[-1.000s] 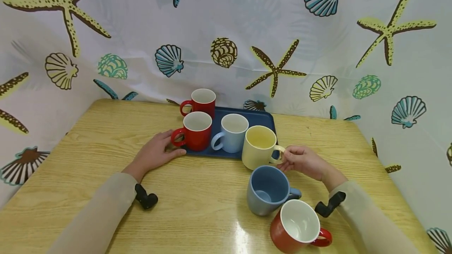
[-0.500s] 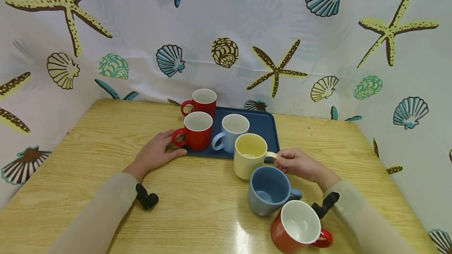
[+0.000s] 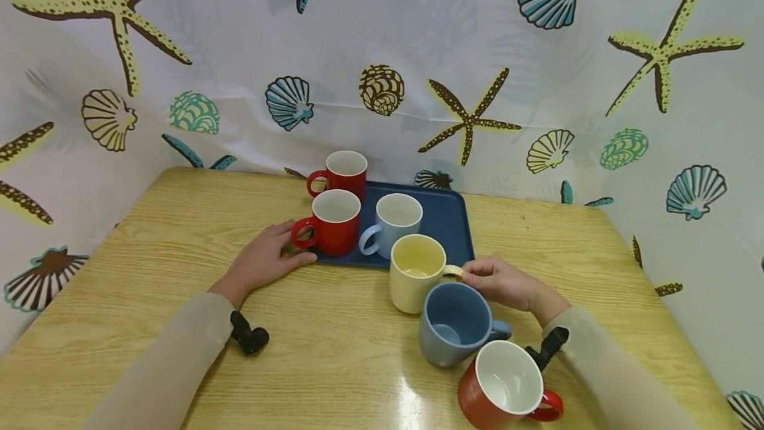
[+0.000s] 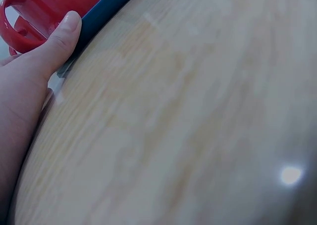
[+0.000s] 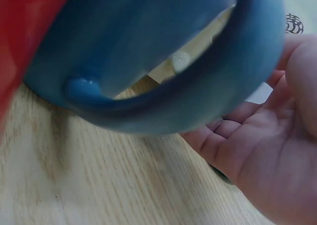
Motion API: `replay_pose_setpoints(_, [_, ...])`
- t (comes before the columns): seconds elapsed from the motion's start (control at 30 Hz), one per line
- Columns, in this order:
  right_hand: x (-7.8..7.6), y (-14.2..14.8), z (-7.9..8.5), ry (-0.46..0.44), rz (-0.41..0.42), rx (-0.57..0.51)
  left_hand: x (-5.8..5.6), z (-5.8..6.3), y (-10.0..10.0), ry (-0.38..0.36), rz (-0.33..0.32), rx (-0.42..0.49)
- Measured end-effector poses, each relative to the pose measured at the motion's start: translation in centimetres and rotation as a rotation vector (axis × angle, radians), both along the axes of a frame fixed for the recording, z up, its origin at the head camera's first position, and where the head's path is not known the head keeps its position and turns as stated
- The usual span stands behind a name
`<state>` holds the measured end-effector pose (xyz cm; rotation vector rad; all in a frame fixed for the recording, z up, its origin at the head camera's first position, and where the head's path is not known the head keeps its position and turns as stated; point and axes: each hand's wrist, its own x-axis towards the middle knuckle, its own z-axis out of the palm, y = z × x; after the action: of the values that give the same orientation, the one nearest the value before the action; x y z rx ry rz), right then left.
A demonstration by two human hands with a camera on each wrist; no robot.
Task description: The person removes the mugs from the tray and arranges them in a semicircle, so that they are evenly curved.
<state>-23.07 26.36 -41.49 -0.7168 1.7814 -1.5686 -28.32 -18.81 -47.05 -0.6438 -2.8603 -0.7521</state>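
My right hand (image 3: 504, 286) pinches the handle of a pale yellow mug (image 3: 412, 290). That mug stands just off the tray's front edge, partly behind a slate-blue mug (image 3: 456, 330); whether its base touches the table I cannot tell. My left hand (image 3: 262, 259) rests at the left front corner of a navy tray (image 3: 444, 217). In the left wrist view the straight thumb (image 4: 63, 34) lies against the tray's rim; the other fingers are largely hidden. On the tray sit a front red mug (image 3: 335, 227), a rear red mug (image 3: 349, 174) and a light blue mug (image 3: 395, 224).
Nearer to me, an orange-red mug (image 3: 495, 390) with a white inside stands against the slate-blue one, its handle to the right. The slate-blue handle (image 5: 213, 101) fills much of the right wrist view. A patterned cloth (image 3: 239, 38) hangs behind the wooden table (image 3: 322, 350).
My right hand has moved the yellow mug left and toward me, from the tray's right front edge to in front of the light blue mug. My left hand has stayed put.
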Motion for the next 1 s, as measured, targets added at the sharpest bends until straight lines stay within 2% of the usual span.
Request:
replay_pose_setpoints(0.33, [-0.18,-0.08,-0.70,0.006,0.026,0.019,-0.13,0.02,0.10,0.006,-0.011,-0.003])
replay_pose_setpoints(0.7, [-0.27,-0.70,-0.30,-0.006,0.067,0.018,-0.37,-0.33,0.00,0.017,-0.001,-0.005])
replay_pose_setpoints(1.0, [-0.50,-0.85,-0.77,-0.030,0.110,-0.008,-0.25,-0.28,-0.09,0.009,0.002,0.001])
